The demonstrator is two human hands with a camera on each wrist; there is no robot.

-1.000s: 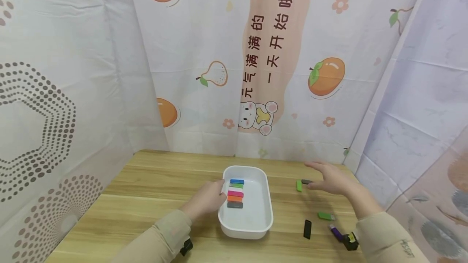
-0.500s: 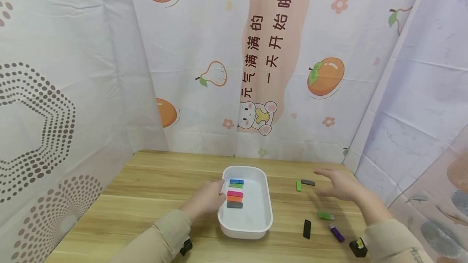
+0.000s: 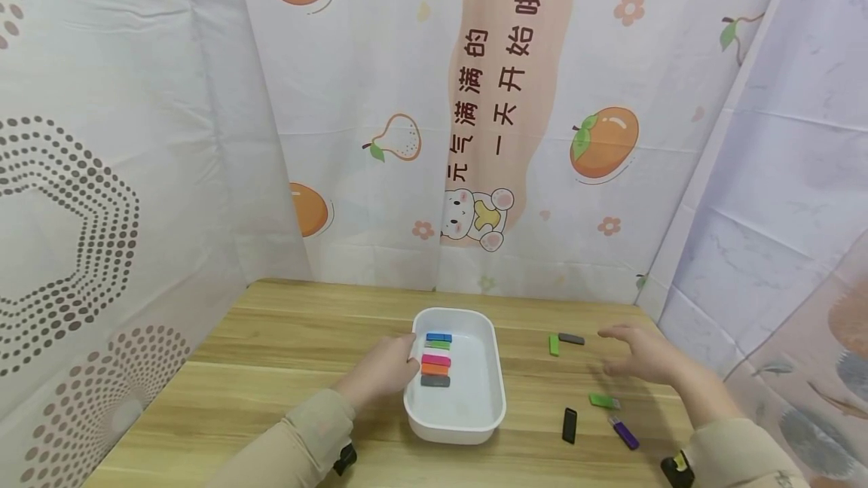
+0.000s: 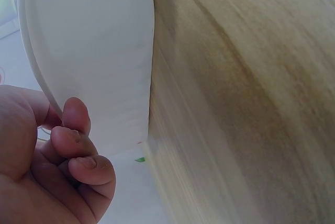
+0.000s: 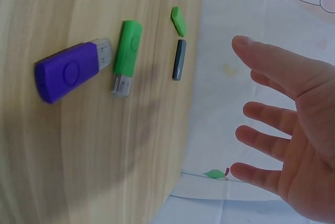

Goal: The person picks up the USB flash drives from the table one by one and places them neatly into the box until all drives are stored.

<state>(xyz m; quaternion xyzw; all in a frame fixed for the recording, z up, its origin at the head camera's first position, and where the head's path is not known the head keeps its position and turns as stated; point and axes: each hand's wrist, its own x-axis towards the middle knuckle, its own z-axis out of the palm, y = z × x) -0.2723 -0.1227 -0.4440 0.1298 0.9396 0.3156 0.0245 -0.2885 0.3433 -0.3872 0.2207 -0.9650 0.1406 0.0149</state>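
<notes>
My left hand pinches the left rim of a white plastic box; its curled fingers show against the wall in the left wrist view. Inside, along the left side, lies a column of several USB sticks, among them a blue one, a pink one, an orange one and a grey one. My right hand hovers over the right of the table, fingers spread and holding nothing. Below it are a green USB stick and a purple USB stick, their metal plugs bare.
On the wooden table, a small green piece and a dark grey piece lie at the back right. A black stick lies right of the box. Printed curtains stand behind the table and at both sides.
My right hand has moved right and slightly toward me, away from the small green and dark grey pieces, uncovering them. My left hand and the box have stayed put.
</notes>
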